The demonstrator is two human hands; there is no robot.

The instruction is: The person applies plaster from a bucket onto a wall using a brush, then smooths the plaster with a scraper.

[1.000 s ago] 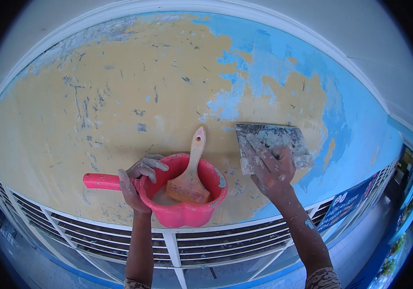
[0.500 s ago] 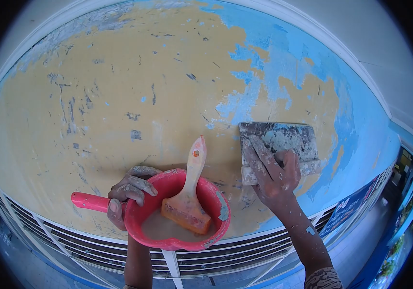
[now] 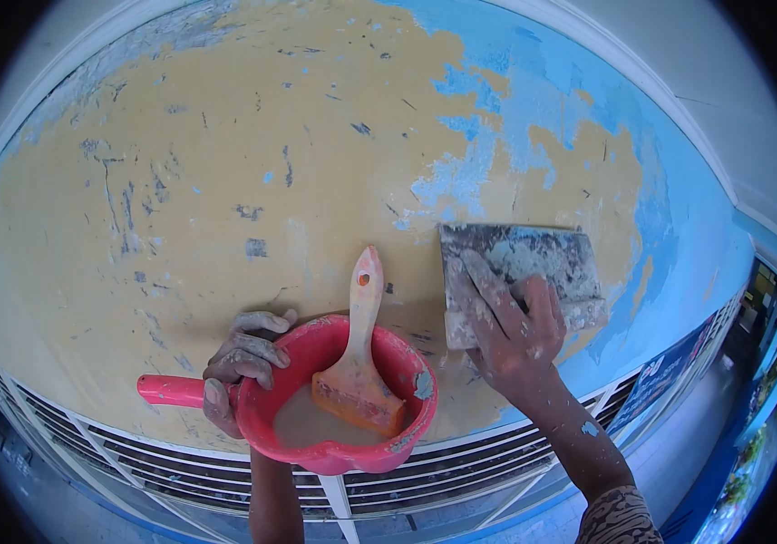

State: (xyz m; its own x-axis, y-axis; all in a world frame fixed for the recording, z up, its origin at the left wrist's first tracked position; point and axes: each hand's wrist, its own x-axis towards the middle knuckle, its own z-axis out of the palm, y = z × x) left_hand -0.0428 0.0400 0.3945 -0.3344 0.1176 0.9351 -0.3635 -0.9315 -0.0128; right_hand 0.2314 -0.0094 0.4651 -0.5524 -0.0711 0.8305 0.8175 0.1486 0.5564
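A red pot (image 3: 266,431) with a side handle is held by my left hand (image 3: 248,363), its fingers wrapped round the rim and the base of the handle. Inside the pot lies greyish liquid, and a wide brush (image 3: 363,317) leans in it with its pale wooden handle pointing up. My right hand (image 3: 520,335) grips a broad, stained scraper blade (image 3: 543,258) and holds it flat against the wall (image 3: 343,181). Both hands are spotted with pale paste. The wall is mostly tan, with dark scuffs and blue patches.
White louvred bars (image 3: 180,471) run below the wall. Blue paint (image 3: 679,218) covers its right side, and a white moulding (image 3: 660,113) borders the top. A dark blue sign (image 3: 660,390) hangs at the lower right.
The scraper has shifted slightly left on the wall. The pot sits slightly further right in view, and the brush inside leans a little differently.
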